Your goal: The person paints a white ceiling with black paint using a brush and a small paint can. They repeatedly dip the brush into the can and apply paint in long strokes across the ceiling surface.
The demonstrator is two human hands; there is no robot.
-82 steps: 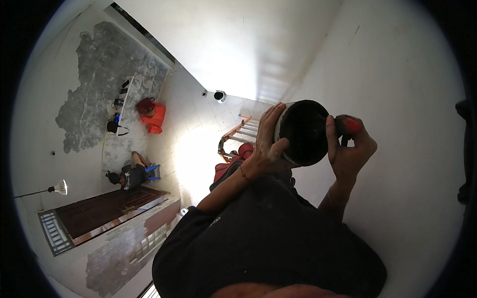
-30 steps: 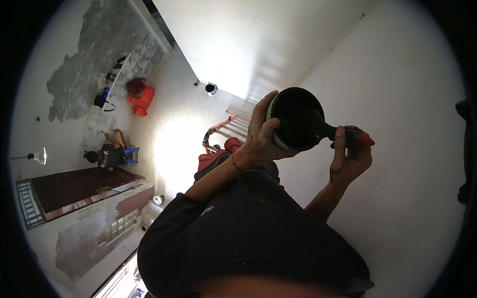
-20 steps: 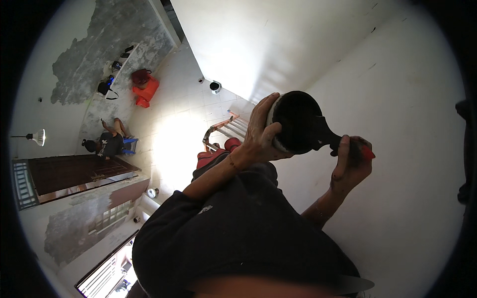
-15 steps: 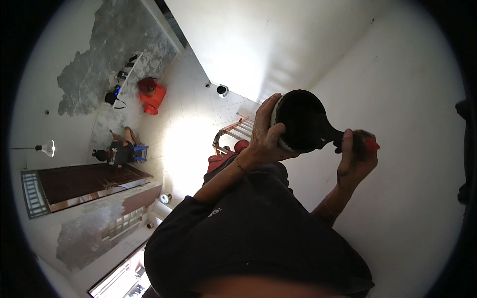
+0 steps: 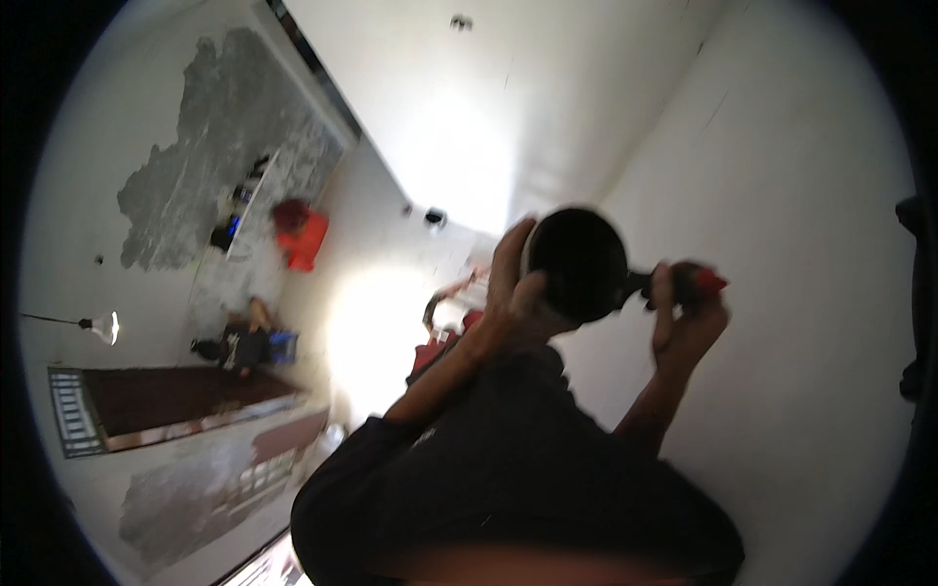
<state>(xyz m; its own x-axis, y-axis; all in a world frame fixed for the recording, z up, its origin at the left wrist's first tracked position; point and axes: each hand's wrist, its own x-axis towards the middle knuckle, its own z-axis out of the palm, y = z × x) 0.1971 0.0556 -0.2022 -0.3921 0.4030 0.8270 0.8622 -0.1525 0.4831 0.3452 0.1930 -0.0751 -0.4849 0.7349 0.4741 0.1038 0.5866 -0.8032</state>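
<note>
My left hand (image 5: pixel 510 303) grips a round tub (image 5: pixel 576 254) with a black inside and a pale outer side, fingers curled round its left side. At the tub's right, my right hand (image 5: pixel 692 322) is closed on a dark brush (image 5: pixel 702 285) with a red-tipped handle; its head lies at or inside the tub's right rim, indistinct against the black. Motion blur softens the picture.
An orange ladder (image 5: pixel 449 293) stands below the tub. A person (image 5: pixel 244 347) in dark clothes sits on a blue stool by a wooden door (image 5: pixel 166 400). A red bundle (image 5: pixel 305 234) lies near a ledge (image 5: pixel 254 200). A white wall (image 5: pixel 782 293) fills the right.
The brush and my right hand have shifted outward from beside the tub's rim, showing more of the brush's neck. In the last half second the whole view has shifted and blurred.
</note>
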